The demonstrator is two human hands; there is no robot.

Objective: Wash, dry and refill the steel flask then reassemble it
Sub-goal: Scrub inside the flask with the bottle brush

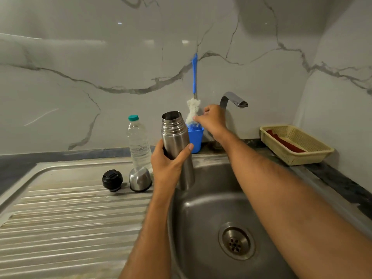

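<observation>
Over the sink basin [203, 208], the left hand [169, 164] wraps its grip round the steel flask [177, 146], held upright with its open mouth up. Just beyond and right of that grip, the right hand [213, 119] pinches the bottle brush [193, 109] standing in the blue cup [195, 137]; the brush looks due to swing left into the mouth.

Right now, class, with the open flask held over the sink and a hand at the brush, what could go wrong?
The left hand alone grips the open steel flask; it could slip into the steel sink basin. The right hand, tugging the blue-handled bottle brush, might tip its blue plastic cup.
</observation>
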